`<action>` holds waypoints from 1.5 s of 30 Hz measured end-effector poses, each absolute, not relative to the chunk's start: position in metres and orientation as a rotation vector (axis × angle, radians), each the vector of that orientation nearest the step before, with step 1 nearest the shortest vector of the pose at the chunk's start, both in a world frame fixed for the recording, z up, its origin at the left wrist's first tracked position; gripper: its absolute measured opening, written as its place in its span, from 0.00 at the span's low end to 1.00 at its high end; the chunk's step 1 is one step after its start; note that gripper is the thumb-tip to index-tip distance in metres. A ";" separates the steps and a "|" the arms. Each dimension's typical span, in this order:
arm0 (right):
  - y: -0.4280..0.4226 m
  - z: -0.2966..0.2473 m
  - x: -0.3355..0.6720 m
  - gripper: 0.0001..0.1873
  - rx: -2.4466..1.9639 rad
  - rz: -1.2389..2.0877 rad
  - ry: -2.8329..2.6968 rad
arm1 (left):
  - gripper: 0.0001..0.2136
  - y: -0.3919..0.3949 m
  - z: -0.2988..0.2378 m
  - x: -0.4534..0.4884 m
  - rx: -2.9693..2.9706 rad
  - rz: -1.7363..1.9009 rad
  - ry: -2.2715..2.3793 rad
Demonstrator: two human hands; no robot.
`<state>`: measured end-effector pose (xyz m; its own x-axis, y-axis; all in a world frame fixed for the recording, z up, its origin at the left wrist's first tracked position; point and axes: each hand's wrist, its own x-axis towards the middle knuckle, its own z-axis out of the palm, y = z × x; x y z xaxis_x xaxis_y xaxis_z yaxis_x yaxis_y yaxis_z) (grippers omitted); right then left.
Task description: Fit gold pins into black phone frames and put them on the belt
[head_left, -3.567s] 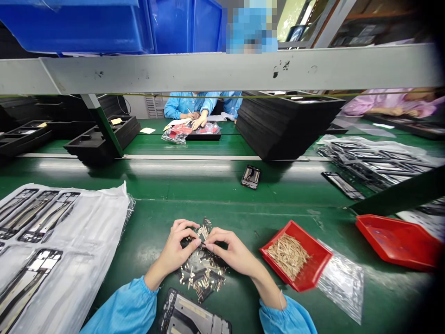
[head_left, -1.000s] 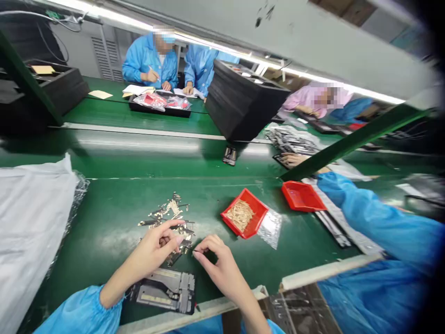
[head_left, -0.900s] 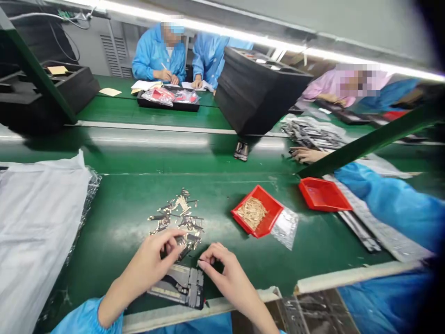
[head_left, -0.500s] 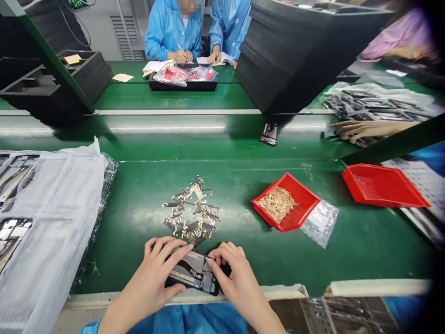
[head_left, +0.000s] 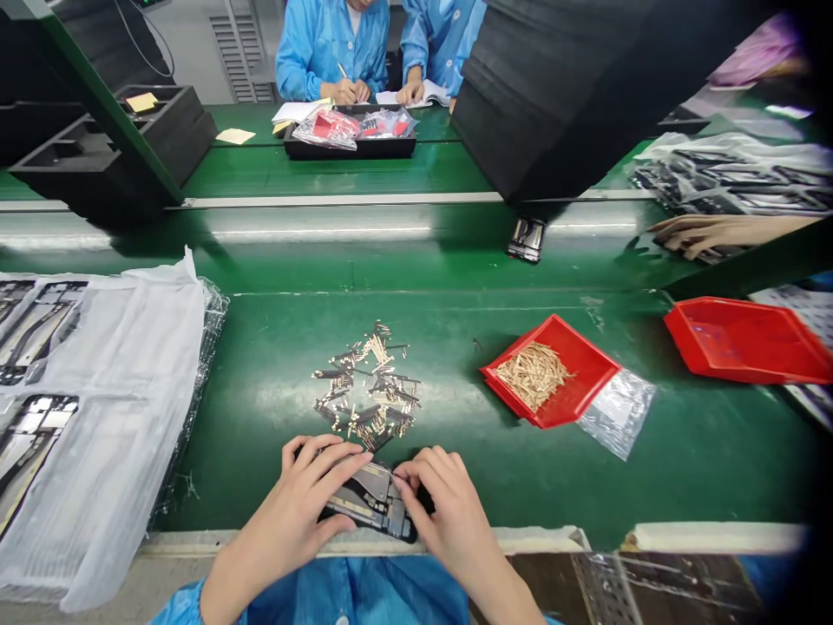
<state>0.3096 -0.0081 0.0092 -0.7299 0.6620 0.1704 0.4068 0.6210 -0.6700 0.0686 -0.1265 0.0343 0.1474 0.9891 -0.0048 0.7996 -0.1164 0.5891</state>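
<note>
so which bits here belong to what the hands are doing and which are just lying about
In use: left hand, right hand, metal frame, loose pin pile, red tray of pins.
Lying about: second red tray, plastic bag, white sheet, black tray stack.

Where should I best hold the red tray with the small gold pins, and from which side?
Probably the raised rim on the right side of the red tray, coming from the right. The gold pins are heaped towards its left corner, so the right is bare. It is shallow and open: keep it level.
</note>
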 end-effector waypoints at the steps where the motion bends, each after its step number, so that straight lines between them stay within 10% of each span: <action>1: -0.010 0.008 0.310 0.08 -0.853 0.838 -2.442 | 0.36 -0.126 0.034 0.067 1.995 0.545 1.685; 7: -0.021 0.008 0.314 0.11 -1.049 0.855 -2.284 | 0.20 -0.121 0.035 0.059 2.107 0.669 1.544; 14: -0.030 0.028 0.319 0.20 -1.227 1.747 -1.771 | 0.12 -0.125 0.059 0.078 2.146 0.908 1.558; 23: -0.018 0.040 0.319 0.28 -1.125 2.068 -1.540 | 0.32 -0.128 0.066 0.087 1.959 0.892 1.627; 36: 0.000 0.042 0.319 0.08 -0.901 1.413 -1.979 | 0.46 -0.124 0.078 0.088 1.931 0.681 1.717; 45: 0.010 0.037 0.311 0.11 -0.516 1.046 -2.114 | 0.25 -0.123 0.070 0.090 1.939 0.915 1.832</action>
<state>0.3114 0.0100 0.0368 -0.6670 0.6153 0.4201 0.0390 0.5920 -0.8050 0.0900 -0.1227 0.0696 -0.0277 0.9729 0.2294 0.7679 -0.1262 0.6281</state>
